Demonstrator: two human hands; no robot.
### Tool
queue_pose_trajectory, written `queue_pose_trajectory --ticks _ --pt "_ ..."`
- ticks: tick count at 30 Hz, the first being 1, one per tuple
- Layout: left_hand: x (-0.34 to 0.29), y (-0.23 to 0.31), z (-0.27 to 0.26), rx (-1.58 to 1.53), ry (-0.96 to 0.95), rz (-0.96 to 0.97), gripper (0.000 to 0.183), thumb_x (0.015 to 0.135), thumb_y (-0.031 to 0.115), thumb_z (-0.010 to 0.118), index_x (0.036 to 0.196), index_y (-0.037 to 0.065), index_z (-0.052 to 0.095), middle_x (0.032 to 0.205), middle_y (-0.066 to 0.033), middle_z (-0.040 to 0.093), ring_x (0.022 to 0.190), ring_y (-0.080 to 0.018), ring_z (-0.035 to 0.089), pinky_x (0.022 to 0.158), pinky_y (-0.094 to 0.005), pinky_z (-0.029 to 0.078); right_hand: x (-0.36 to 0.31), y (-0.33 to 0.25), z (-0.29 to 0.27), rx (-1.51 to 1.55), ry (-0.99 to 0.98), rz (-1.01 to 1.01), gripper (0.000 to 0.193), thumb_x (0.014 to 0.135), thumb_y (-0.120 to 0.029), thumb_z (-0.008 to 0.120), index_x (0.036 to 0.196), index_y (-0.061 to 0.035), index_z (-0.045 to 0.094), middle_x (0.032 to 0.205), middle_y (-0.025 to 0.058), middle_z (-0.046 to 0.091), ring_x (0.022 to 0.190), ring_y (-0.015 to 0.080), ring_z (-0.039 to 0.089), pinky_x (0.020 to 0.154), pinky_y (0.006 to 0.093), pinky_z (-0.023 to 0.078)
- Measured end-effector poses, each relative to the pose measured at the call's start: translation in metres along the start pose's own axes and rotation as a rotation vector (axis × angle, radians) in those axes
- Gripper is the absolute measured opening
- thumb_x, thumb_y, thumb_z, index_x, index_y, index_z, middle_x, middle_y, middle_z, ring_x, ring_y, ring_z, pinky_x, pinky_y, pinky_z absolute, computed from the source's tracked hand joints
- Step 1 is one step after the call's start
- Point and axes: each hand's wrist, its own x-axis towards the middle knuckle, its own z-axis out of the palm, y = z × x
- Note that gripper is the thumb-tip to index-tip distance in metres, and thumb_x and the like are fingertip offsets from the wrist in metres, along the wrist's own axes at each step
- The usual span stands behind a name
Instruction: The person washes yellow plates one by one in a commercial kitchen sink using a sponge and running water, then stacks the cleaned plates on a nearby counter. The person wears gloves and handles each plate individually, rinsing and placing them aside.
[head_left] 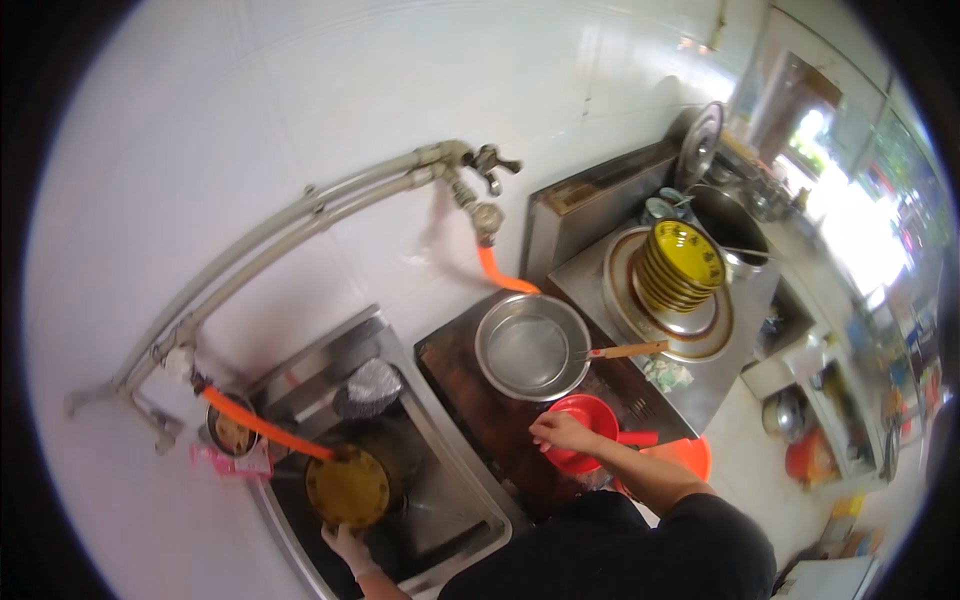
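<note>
In the metal sink [503, 530] at the lower left, my left hand [350, 545] grips the near edge of a yellow bowl [347, 490]; a pale, thin glove seems to cover it. The end of an orange hose [262, 428] reaches the bowl's far rim. Over a red plastic dipper [575, 462] to the right of the sink is my right hand [562, 432]. Its fingers are drawn together, and whatever may be between them cannot be made out. The dipper's handle [638, 438] sticks out to the right, past my forearm.
A metal basin [533, 347] stands beyond the dipper, with a wooden-handled tool [630, 350] across its rim. Stacked yellow bowls [686, 255] rest on a round lid [715, 343] farther right. Foil-like scouring material [370, 385] sits in the sink. Pipes [330, 208] run along the wall.
</note>
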Motion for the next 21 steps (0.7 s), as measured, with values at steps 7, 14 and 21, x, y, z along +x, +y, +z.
queue_pose_trajectory --ticks 7,14,21 --pt "0.006 -0.042 0.051 -0.323 -0.130 -0.201 0.051 0.089 -0.001 0.063 0.138 0.008 0.053 0.134 -0.0136 0.059 0.115 -0.0345 0.065 0.091 -0.0531 0.062 0.045 -0.017 0.183 -0.033 -0.399 -0.041 0.042 0.106 -0.027 0.066 0.138 -0.0007 0.060 0.106 0.0108 0.071 0.086 0.0181 0.074 0.071 0.0318 0.060" --pt "-0.046 -0.033 0.026 -0.349 0.188 -0.363 0.066 0.092 -0.005 0.053 0.155 0.012 0.042 0.138 -0.0177 0.058 0.115 -0.0365 0.066 0.088 -0.0535 0.063 0.069 -0.024 0.253 -0.216 -0.493 0.159 0.065 0.105 -0.032 0.067 0.157 -0.0014 0.043 0.117 0.0148 0.067 0.089 0.0220 0.075 0.071 0.0335 0.061" --pt "-0.015 -0.012 0.038 -0.316 0.083 -0.158 0.060 0.093 -0.004 0.056 0.151 0.008 0.046 0.135 -0.0164 0.060 0.116 -0.0353 0.066 0.081 -0.0505 0.065 0.092 -0.032 0.318 -0.100 -0.539 0.188 0.071 0.106 -0.038 0.065 0.159 -0.0023 0.034 0.142 0.0196 0.059 0.096 0.0287 0.075 0.077 0.0406 0.063"
